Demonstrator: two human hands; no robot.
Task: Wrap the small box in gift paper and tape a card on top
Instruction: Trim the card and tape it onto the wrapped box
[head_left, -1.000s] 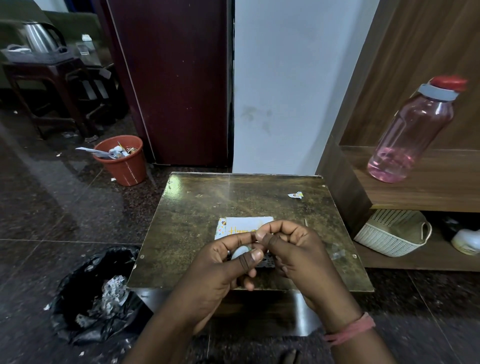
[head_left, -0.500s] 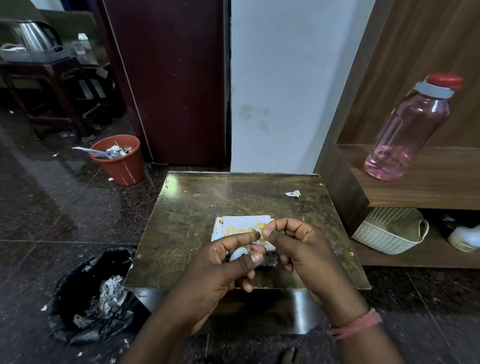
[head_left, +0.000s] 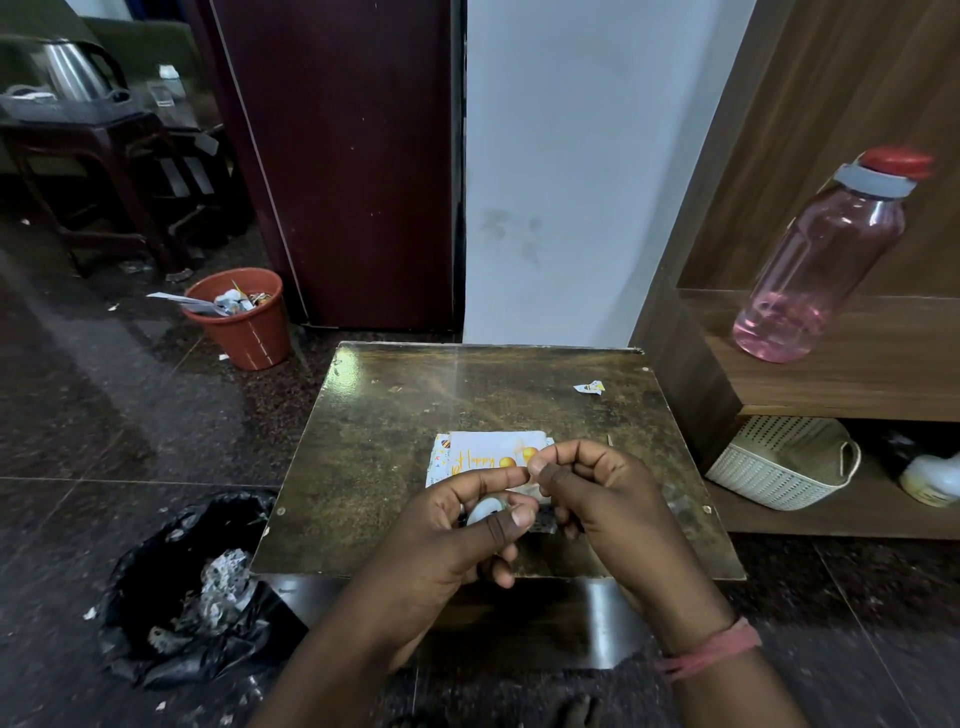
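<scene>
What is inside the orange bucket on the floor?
The orange bucket holds scraps of paper and crumpled bits, with one white strip sticking out over its rim. Whatever lies deeper down is covered.

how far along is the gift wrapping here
Wrapping looks done: the box on the table shows patterned paper, with the card lying on top. In hand: the left hand holds a tape roll while the right hand pinches at its end. Left: taping the card down.
</scene>
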